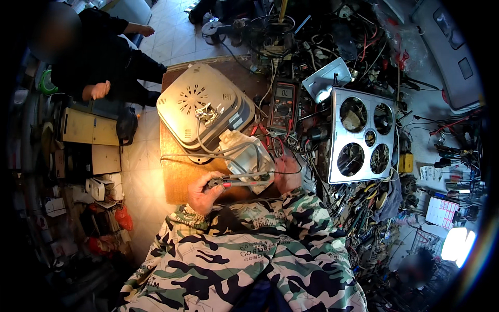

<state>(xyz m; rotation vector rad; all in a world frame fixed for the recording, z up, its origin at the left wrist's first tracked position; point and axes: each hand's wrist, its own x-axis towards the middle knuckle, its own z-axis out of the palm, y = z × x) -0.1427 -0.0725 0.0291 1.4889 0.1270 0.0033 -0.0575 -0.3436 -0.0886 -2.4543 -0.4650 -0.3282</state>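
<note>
My left hand (201,193) is closed round a red and dark test probe (235,183) and a dark grey piece that may be a plug; fingers and cable hide its shape. My right hand (287,174) sits just right of a crumpled white plastic piece (245,151), its fingers curled in shadow beside red leads; what they hold I cannot make out. Beyond the hands lies an upturned square appliance (192,96) with a vented beige base and a grey cable (200,136) coming out of it. A multimeter (283,106) with a lit display rests to its right.
The brown bench (174,179) carries the appliance. To the right are a metal panel with round holes (363,136), a small white panel (327,79), tangled wires and several pliers (370,200). A person in dark clothes (99,57) stands at the far left, near a yellow cabinet (88,126).
</note>
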